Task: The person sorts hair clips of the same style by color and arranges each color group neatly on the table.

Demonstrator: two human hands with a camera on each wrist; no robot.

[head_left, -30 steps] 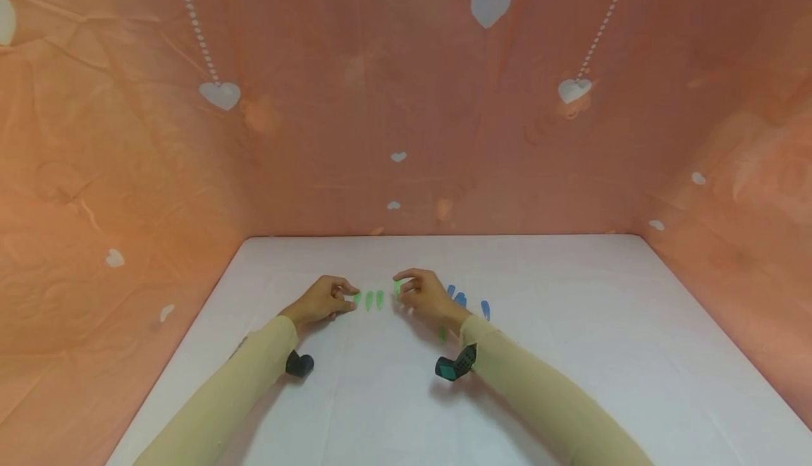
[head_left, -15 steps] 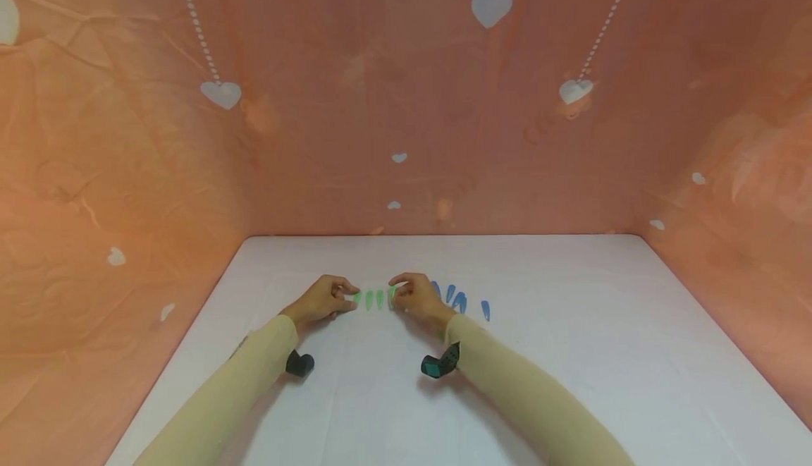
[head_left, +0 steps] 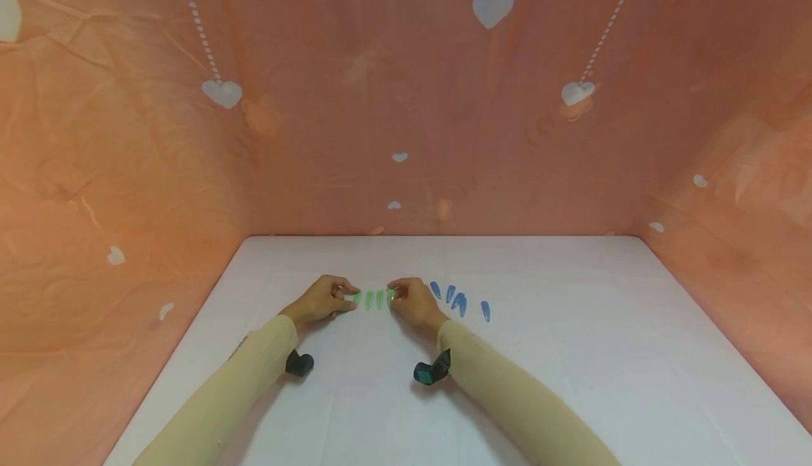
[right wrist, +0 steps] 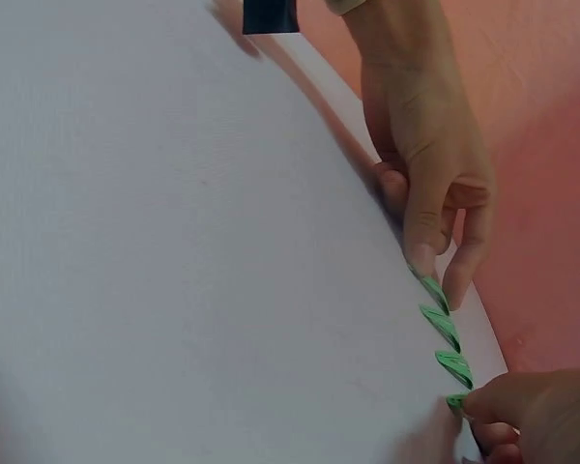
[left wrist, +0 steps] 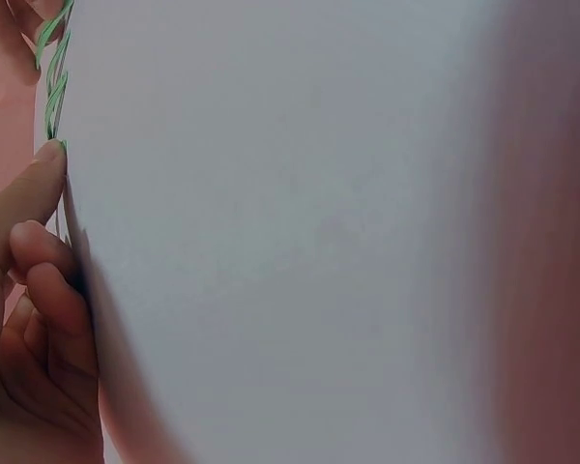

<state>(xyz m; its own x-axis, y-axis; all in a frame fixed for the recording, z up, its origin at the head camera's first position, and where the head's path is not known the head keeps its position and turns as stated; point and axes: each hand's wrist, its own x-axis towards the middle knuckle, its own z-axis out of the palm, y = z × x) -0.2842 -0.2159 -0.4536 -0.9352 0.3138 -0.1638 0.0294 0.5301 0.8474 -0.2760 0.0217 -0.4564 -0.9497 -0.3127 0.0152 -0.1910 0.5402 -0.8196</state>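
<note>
Several green teardrop-shaped paper pieces stand in a short row on the white table (head_left: 539,381), their looped strips visible in the right wrist view. At the row's left end my left hand (head_left: 320,300) pinches the outermost green piece (right wrist: 431,286) between thumb and finger. My right hand (head_left: 415,302) pinches the green piece (head_left: 390,298) at the right end, its fingers covering part of it. Two more green pieces, a left one (head_left: 369,300) and a right one (head_left: 380,299), lie between the hands, untouched. The left wrist view catches the left hand (left wrist: 29,290) at its edge.
Right of my right hand lie several loose blue teardrop pieces, among them one near the knuckles (head_left: 435,290) and one farther right (head_left: 486,311). Orange cloth walls (head_left: 406,113) with white hearts border the table at back and sides.
My right hand has moved left with its green piece, bringing it close to the row and uncovering more blue pieces. A green piece seen below the right wrist earlier is now hidden. The left hand stays put.
</note>
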